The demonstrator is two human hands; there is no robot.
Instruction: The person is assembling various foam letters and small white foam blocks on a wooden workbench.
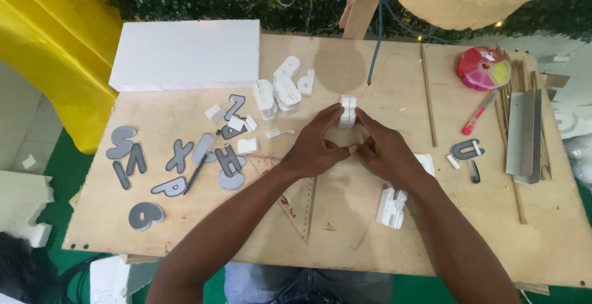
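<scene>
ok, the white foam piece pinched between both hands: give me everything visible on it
The white foam piece is a small thick cutout, apparently polystyrene, with notches along its edges like a letter shape; the exact shape is unclear. It stands on edge on the plywood board, near the board's middle toward the far side. The left hand fingertips press its left side, the right hand fingertips its right side. A thin vertical wire hangs just behind it; contact cannot be told.

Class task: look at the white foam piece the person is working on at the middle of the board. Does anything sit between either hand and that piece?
Nothing visible does: the left hand and right hand both have fingertips on the white foam piece.
</scene>
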